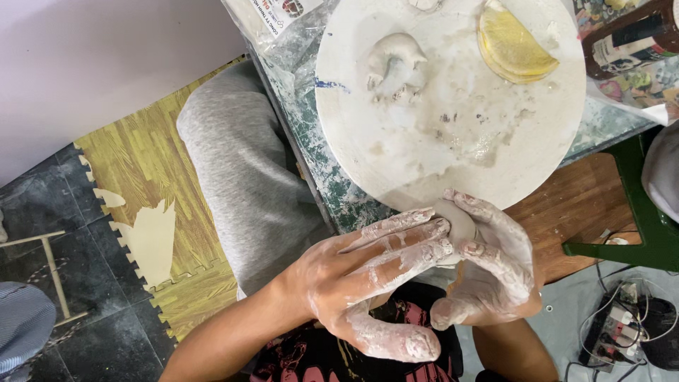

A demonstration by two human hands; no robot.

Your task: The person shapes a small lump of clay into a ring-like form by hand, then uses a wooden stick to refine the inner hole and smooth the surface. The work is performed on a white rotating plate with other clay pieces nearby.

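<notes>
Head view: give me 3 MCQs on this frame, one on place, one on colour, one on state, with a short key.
1. Where does the curled clay piece lie?
A. on the round white board
B. on the floor mat
C. in the person's lap

2. What colour is the wedge-shaped sponge at the board's far edge?
A. blue
B. yellow
C. black

3. How is the clay lump held?
A. lying free on the board
B. pinched by one hand only
C. pressed between both hands

Key: 1 A, the curled piece sits on the board's upper left part. 2 B, the sponge is plainly yellow. 3 C, the left hand lies flat over the lump while the right hand cups it from the other side; both are smeared with clay.
</notes>
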